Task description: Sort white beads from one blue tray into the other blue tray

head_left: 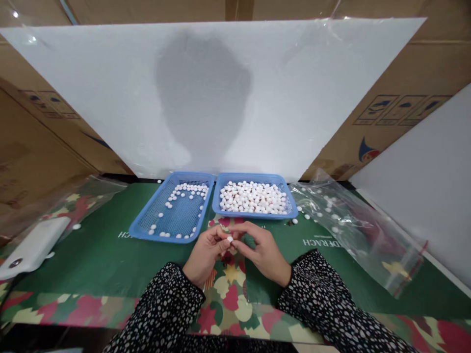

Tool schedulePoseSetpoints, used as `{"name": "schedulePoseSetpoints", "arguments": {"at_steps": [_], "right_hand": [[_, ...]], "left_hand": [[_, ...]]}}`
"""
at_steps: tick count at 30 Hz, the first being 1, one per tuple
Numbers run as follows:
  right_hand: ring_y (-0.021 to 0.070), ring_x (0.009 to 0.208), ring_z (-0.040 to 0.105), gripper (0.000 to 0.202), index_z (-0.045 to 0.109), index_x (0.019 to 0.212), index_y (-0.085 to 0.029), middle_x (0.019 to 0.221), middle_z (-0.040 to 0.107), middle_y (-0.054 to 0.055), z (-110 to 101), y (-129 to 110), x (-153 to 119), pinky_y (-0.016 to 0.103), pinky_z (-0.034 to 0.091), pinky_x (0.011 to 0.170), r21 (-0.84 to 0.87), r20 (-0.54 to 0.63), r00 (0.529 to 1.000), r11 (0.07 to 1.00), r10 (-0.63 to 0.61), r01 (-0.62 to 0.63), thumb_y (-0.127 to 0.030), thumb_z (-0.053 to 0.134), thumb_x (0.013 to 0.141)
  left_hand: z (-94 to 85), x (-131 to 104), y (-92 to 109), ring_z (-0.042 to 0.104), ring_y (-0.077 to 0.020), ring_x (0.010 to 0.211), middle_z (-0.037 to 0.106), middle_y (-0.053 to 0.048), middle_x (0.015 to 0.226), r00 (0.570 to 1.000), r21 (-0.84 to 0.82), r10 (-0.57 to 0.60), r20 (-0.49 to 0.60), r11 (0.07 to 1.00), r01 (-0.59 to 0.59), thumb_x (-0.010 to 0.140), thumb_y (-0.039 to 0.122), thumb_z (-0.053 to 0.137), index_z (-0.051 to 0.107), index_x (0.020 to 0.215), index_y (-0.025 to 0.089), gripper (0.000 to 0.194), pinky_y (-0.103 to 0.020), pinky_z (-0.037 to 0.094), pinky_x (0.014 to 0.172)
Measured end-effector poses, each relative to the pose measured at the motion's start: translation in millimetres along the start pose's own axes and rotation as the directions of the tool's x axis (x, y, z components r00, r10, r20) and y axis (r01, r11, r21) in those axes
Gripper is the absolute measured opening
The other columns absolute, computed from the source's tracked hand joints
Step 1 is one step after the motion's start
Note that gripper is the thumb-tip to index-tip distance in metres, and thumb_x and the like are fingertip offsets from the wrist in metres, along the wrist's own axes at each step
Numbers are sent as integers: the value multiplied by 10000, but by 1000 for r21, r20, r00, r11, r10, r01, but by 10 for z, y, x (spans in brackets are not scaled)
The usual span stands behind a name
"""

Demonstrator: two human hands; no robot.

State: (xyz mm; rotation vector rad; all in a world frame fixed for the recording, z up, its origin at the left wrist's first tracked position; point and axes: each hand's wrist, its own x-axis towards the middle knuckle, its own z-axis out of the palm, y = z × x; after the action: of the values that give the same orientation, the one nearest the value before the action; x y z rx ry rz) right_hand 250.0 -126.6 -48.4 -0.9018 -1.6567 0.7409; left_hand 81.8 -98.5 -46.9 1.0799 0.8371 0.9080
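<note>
Left hand (204,252) pinches a white ball (230,239); right hand (265,250), part open, touches it. Blue baskets (178,215) hold more. Tabletop (110,264) says "DERACH".

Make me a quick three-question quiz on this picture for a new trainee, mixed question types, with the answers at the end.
1. Which holds more white balls: the left blue basket or the right blue basket?

2. Multiple choice: what is between the left grip and the right grip?
A. A clear bag
B. A single white ball
C. A dark cable

3. True or false: the white device lies to the left of both baskets.

Key
1. The right blue basket
2. B
3. True
</note>
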Motion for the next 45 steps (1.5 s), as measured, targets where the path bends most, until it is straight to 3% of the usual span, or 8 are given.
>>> {"name": "schedulePoseSetpoints", "arguments": {"at_steps": [4, 9, 12, 17, 21, 27, 37, 45], "right_hand": [[176, 871, 622, 214, 673, 1069, -217, 937, 667, 41, -55, 25, 135, 309, 494, 778, -105, 88, 994, 992, -66, 75, -162, 595, 877], [215, 859, 615, 157, 661, 1012, -210, 941, 676, 56, -280, 123, 530, 389, 456, 847, -409, -119, 986, 911, -116, 58, -166, 594, 878], [250, 1031, 568, 205, 635, 1079, -200, 1058, 638, 98, -326, 182, 571, 402, 433, 913, -483, -111, 973, 867, -203, 125, -158, 570, 889], [175, 764, 595, 82, 658, 859, -196, 815, 643, 23, -104, 255, 142, 300, 463, 726, -377, 321, 945, 908, -57, 182, -211, 593, 906], [165, 838, 607, 33, 678, 843, -195, 854, 634, 18, 45, 309, -73, 273, 470, 770, -319, 421, 907, 941, 33, 114, -219, 664, 861], [167, 847, 597, 29, 680, 865, -176, 876, 602, 27, 84, 301, -48, 275, 468, 785, -346, 423, 902, 935, 86, 73, -168, 682, 837], [128, 696, 567, 123, 634, 763, -187, 761, 621, -24, -72, 244, -17, 229, 415, 648, -217, 322, 937, 974, 138, -69, -84, 689, 799], [157, 742, 634, 93, 697, 884, -195, 833, 707, 22, -69, 218, 20, 290, 485, 707, 109, 160, 949, 951, 271, -290, -272, 652, 857]], "left_hand": [[-38, 41, -14, 398, -43, 445, 538, 58, 592, 999, 22, -44, 4, 999, 44, 721, 382, 771, 510, 823, 174, 350, -149, 229, 417], [-62, 40, 8, 162, -44, 348, 279, 99, 372, 998, 117, -52, -36, 992, 56, 895, 564, 464, 453, 650, 172, 462, -190, 122, 390], [-95, 5, 77, 173, -58, 402, 256, 83, 445, 998, 31, -60, 8, 998, 60, 930, 483, 414, 441, 620, 166, 444, -199, 145, 408], [-126, -40, 145, 420, -89, 632, 478, 18, 729, 995, -173, 16, 98, 985, 1, 788, 163, 558, 451, 749, 174, 114, -204, 346, 576], [-96, -41, 125, 434, -89, 642, 545, 3, 798, 996, -48, 5, 89, 999, -1, 861, 262, 587, 481, 864, 177, 136, -203, 343, 581], [-127, -11, 71, 352, -73, 509, 548, 17, 625, 999, 153, -25, 41, 988, 18, 877, 442, 579, 528, 877, 166, 280, -196, 204, 466], [-108, 30, 6, 394, -63, 574, 658, -50, 869, 997, -4, -66, -30, 998, 66, 769, 392, 725, 617, 960, 157, 322, -188, 253, 487], [-110, 51, -12, 354, -37, 500, 630, -3, 745, 995, -40, -70, -65, 997, 67, 727, 378, 767, 628, 884, 145, 314, -172, 231, 445]]}}
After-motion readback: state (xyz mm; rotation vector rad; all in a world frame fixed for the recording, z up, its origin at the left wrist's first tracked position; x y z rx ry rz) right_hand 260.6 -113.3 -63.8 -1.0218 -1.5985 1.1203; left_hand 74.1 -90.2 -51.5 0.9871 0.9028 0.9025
